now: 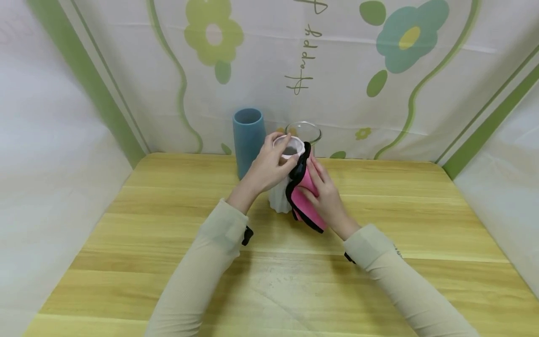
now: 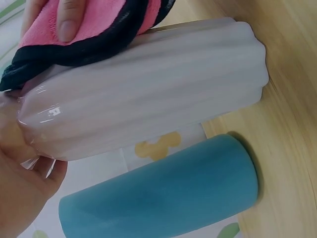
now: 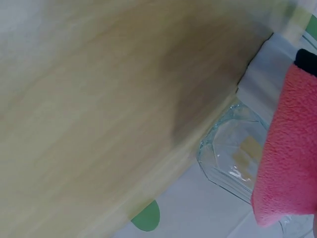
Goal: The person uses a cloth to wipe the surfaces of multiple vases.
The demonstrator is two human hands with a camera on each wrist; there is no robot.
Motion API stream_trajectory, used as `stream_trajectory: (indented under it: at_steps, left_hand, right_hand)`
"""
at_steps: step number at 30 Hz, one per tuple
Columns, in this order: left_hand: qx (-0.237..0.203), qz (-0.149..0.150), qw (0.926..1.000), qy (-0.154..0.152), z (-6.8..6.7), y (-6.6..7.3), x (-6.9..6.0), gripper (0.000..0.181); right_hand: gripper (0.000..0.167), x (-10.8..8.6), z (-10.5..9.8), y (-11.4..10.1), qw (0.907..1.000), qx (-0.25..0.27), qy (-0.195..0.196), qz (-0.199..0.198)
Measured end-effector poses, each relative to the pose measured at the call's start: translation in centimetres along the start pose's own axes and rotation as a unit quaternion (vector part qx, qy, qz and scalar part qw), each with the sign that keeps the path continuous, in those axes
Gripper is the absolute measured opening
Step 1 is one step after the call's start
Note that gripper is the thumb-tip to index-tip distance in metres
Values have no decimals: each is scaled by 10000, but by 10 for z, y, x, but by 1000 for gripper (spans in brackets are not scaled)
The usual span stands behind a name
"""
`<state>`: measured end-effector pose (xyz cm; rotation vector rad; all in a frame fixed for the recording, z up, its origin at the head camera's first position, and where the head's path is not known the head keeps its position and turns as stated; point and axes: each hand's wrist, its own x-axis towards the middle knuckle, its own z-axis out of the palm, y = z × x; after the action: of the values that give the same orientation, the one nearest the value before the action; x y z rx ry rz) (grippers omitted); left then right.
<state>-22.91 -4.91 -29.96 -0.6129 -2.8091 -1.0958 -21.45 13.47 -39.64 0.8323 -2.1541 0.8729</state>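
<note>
A white fluted vase stands on the table, its wavy rim facing up. My left hand grips it at the rim, fingers and thumb spread around the mouth. On the vase's right side my right hand holds a pink cloth with black edging, pressing it against the wall near the top. The left wrist view shows the vase's ribbed, glossy side and the cloth lying over its upper part. In the right wrist view the cloth hides the white vase.
A tall blue vase stands just left of and behind the white one. Behind the white vase is a clear glass vase, partly covered by the cloth. A printed curtain hangs along the back edge of the wooden table.
</note>
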Motion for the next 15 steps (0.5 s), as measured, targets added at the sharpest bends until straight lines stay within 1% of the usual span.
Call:
stream_trajectory:
  at_steps: [4,7,10,15]
  left_hand:
    - [-39,-7,10000,17,0,1,0,68]
    - [-58,-30,10000,44,1,1,1,72]
    - [1,1,9999,117,2,2,1,73]
    - [177,101,9996,215,3,2,1,73]
  right_hand:
    - [88,-4,0,0,10000,-22,8,-67]
    - [86,-9,2,1,10000,-58,0,-20]
    - [80,-13,3,1,9998,-67,-79,164]
    - [72,-21,4,3,9975,-70,-393,589]
